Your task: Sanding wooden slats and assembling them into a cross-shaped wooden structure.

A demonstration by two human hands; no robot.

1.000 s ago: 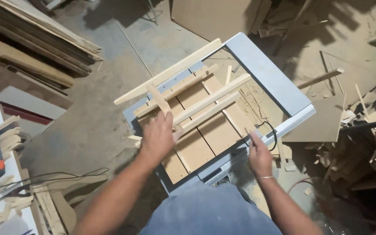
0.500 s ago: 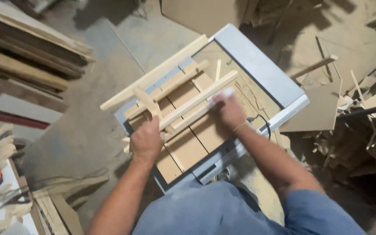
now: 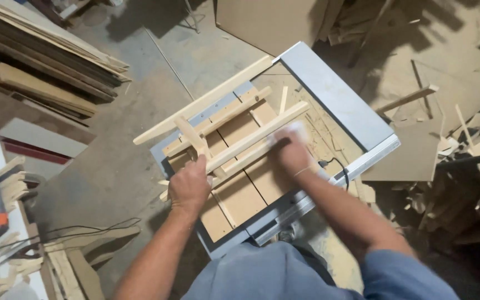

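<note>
Workbench littered with offcuts; left hand grips wooden frame; right hand presses pale pad on slat; grip unclear; cable beside wrist.

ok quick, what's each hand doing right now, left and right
Left hand: closed around a wooden slat on the saw table.
Right hand: on a long wooden strip, blurred; cannot tell whether it grips.

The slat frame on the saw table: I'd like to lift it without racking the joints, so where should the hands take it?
Probably by the long rails, not the thin cross pieces. The slat frame lies tilted across the table. Come from the near side: left hand already grips its near rail end, right hand is on the middle rail, a spread hold across the frame.
</note>
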